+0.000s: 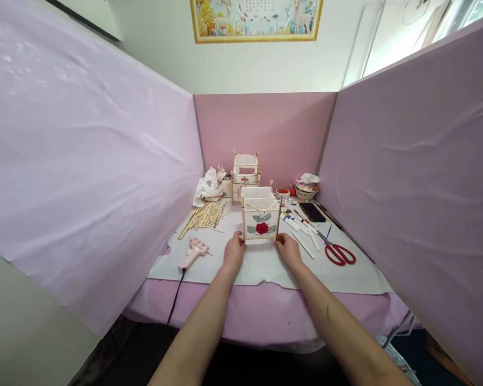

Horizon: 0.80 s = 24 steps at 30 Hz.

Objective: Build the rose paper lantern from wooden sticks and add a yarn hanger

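Note:
In the middle of the table stands a small box-shaped lantern frame (261, 217), made of thin wooden sticks and white panels. Its front panel carries a red rose with green leaves. At the lower left corner post, my left hand (234, 251) is closed on the frame, fingers pinched around the stick. My right hand (288, 250) grips the lower right corner in the same way. The frame looks upright; whether its base rests on the table or is slightly lifted I cannot tell. Two similar stick frames (245, 169) stand behind it.
Left are a pink glue gun (195, 252) with a black cord, a pile of wooden sticks (205, 215), crumpled white tissue (208, 187) and a jar (226, 186). Right are red-handled scissors (338, 254), several markers (301, 228), a phone (312, 212) and a bowl (306, 191).

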Tool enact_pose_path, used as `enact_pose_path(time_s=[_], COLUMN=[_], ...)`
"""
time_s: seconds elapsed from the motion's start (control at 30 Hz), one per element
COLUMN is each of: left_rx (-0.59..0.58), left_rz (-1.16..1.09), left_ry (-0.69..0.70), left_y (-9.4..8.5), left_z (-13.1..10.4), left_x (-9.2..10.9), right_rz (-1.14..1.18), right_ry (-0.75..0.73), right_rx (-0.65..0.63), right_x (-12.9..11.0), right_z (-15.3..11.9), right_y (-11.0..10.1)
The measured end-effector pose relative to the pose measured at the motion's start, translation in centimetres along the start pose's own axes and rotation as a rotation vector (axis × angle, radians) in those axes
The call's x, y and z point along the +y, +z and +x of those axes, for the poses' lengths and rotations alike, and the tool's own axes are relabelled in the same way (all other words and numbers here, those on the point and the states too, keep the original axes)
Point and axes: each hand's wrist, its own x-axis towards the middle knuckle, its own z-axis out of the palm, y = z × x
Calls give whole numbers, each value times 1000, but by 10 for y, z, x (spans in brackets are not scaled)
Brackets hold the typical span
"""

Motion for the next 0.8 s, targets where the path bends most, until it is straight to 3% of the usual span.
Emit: enact_pose_path(time_s=[0.33, 0.57, 0.8], left_rx=[-8, -76, -103], left_rz=[8, -32, 33], left_ry=[8, 54, 69], left_y=[1, 0, 13], left_z=[-2, -12, -25], left_x=[-1, 12, 23], right_rz=[-3, -17, 36], right_ry=[-22, 3, -15], right_rx=[-13, 40, 56], right_x=[2, 0, 3], right_z=[-1, -1, 0], right_y=[2, 1, 2])
